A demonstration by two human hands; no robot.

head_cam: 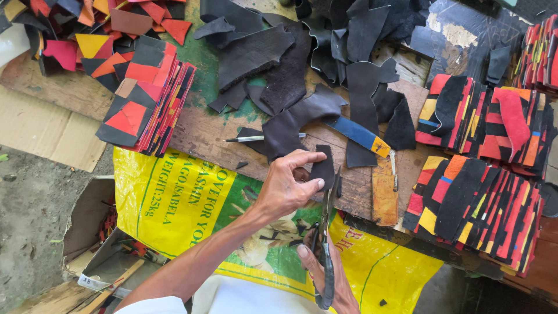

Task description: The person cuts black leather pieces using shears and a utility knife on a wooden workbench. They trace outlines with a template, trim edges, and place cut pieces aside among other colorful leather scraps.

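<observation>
While I look down from the head camera, the left hand [286, 187] pinches a small dark leather piece [323, 168] between thumb and fingertips, held just above the near edge of the worn wooden workbench [200, 131]. The right hand [328, 273] is wrapped shut around the handles of the scissors [327, 232], blades pointing up at that piece, touching its lower edge. I see a yellow printed sack [174, 203] hanging over the bench front beneath both hands. Black leather offcuts [273, 58] sprawl across the middle of the bench, a pen [256, 138] lying among them. Stacks of red, black and yellow patches [148, 99] sit left, more stacks [476, 203] right. Bare dirt floor [35, 215] and flattened cardboard [40, 125] show lower left.
</observation>
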